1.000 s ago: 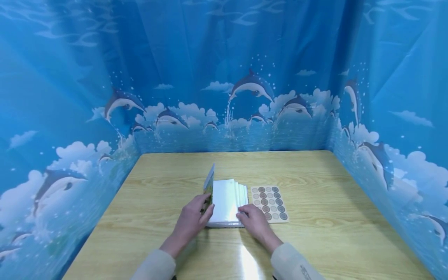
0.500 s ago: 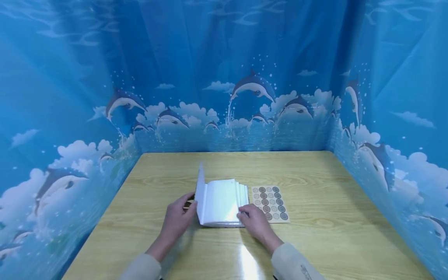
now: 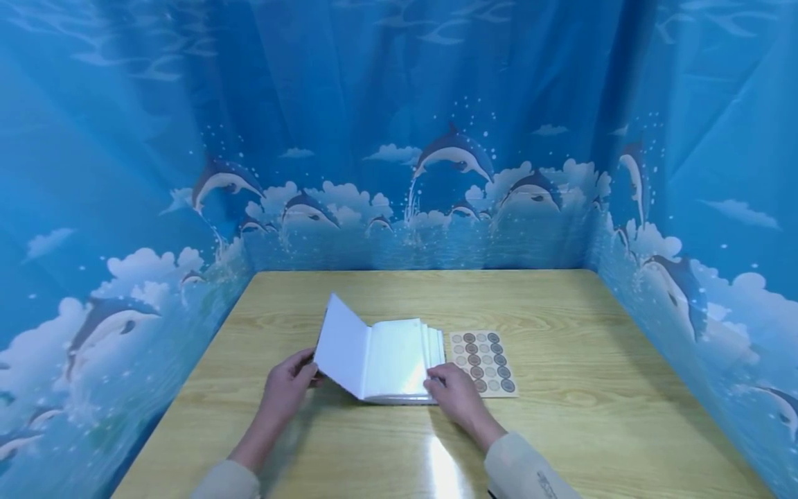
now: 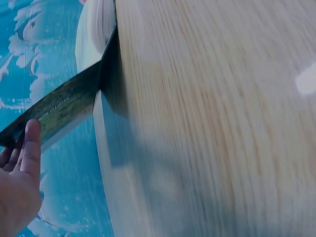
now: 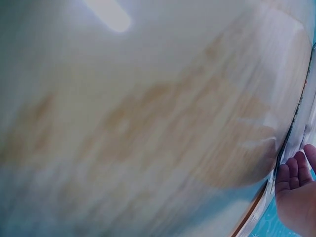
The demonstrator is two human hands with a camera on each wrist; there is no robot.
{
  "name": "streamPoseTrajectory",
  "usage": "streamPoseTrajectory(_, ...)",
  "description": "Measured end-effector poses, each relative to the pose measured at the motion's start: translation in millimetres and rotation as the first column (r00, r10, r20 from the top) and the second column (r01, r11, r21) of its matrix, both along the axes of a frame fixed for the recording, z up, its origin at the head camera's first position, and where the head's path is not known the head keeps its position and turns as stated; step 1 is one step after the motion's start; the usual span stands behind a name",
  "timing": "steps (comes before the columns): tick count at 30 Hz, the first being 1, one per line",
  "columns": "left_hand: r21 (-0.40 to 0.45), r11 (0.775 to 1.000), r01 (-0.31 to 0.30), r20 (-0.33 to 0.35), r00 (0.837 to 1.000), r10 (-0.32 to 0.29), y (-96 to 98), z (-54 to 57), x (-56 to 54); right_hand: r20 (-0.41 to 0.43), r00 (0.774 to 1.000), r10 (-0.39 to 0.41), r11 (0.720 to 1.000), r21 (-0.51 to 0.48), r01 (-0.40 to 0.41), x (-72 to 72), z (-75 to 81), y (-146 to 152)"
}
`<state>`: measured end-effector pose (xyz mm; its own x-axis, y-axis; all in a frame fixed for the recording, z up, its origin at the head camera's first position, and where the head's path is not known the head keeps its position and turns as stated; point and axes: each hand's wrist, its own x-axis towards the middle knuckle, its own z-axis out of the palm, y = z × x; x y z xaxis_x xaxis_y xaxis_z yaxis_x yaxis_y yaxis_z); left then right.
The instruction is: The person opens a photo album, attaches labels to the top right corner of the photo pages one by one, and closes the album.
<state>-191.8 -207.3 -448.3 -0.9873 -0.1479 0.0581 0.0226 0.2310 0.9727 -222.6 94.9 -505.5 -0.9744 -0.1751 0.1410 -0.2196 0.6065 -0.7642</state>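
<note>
Fingers of the left hand [image 3: 286, 386] are pinched with the thumb on the raised left cover [image 3: 341, 352] of the open book [image 3: 397, 367], and the right hand's [image 3: 455, 394] are curled at its near right corner. White pages [image 3: 399, 350] are held inside the book, a card [image 3: 483, 364] of circles is laid just right of it, wooden table [image 3: 580, 346] is spread beneath, and blue dolphin curtains [image 3: 361, 118] are hung behind and beside. Between both hands the book is set, touched by each.

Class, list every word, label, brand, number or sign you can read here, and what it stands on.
None can be read.
Book cover: row of pale marks, too blurred.
Right sleeve: dark marks, too small.
Sheet of circles: markings inside, too small.
</note>
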Motion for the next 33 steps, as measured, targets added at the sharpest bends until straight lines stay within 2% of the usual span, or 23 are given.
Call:
streamPoseTrajectory(5,0.049,0.999,-0.020,0.061,0.998,0.017,-12.0,-5.8,-1.2,0.011,1.000,-0.011,1.000,-0.004,0.011,-0.8,-0.9,1)
streamPoseTrajectory(10,0.056,0.997,-0.045,0.118,0.992,0.038,-23.6,-12.0,-0.6,0.014,1.000,-0.012,1.000,0.000,0.012,0.0,-0.4,1)
streamPoseTrajectory(13,0.013,0.999,-0.039,0.141,0.989,0.036,-30.0,-15.1,1.0,0.013,1.000,-0.007,1.000,0.005,0.007,0.3,0.4,1)
streamPoseTrajectory(15,-0.066,0.998,-0.026,0.153,0.988,0.036,-34.5,-17.9,2.1,0.009,1.000,-0.003,1.000,0.005,0.003,0.4,1.0,1)
streamPoseTrajectory(17,-0.214,0.977,-0.007,0.149,0.988,0.040,-38.8,-21.5,2.4,0.006,1.000,-0.001,1.000,0.004,0.001,0.1,1.0,1)
streamPoseTrajectory(20,-0.425,0.905,0.014,0.135,0.990,0.048,-42.8,-25.8,2.2,-0.004,1.000,0.001,1.000,0.005,-0.001,0.2,0.5,1)
streamPoseTrajectory(22,-0.516,0.856,0.026,0.121,0.992,0.043,-41.7,-26.5,0.5,-0.007,1.000,0.002,1.000,0.008,-0.002,0.2,0.2,1)
streamPoseTrajectory(24,-0.536,0.843,0.044,0.129,0.991,0.030,-37.2,-24.5,-1.5,-0.019,1.000,0.010,1.000,0.013,-0.010,0.4,-0.4,0)
streamPoseTrajectory(28,-0.558,0.827,0.068,0.095,0.995,-0.017,-22.8,-19.9,-7.4,-0.037,0.999,0.017,1.000,0.016,-0.017,0.1,-0.9,0)
streamPoseTrajectory(30,-0.575,0.815,0.071,0.055,0.997,-0.048,-15.0,-20.0,-10.3,-0.043,0.999,0.015,1.000,0.019,-0.014,-0.3,-1.5,0)
streamPoseTrajectory(33,-0.619,0.782,0.073,-0.015,0.994,-0.105,-1.7,-22.5,-16.0,-0.042,0.999,0.004,1.000,0.024,-0.003,-1.7,-2.0,-1)
